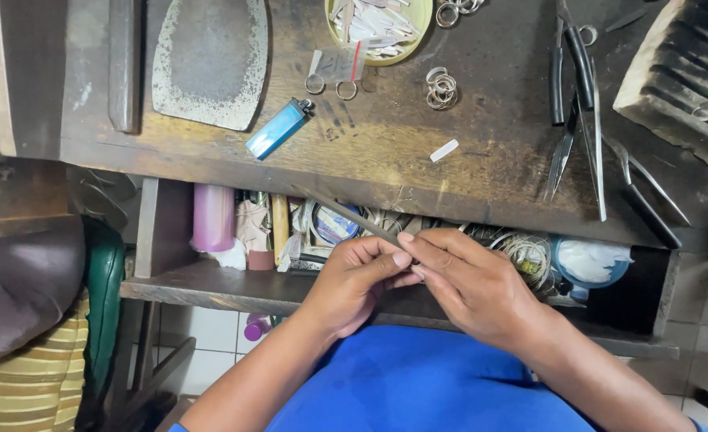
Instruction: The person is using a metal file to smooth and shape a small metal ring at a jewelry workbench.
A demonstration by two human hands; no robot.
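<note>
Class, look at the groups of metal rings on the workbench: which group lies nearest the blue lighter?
The two rings just right of the blue lighter, below the green dish. The stacked pile lies farther right; another group sits at the top edge.

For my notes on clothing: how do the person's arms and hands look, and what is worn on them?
Both forearms are bare, with no sleeves over them in view. The left hand and the right hand wear no gloves, and no rings or watch show. Below them is a bright blue garment.
</note>
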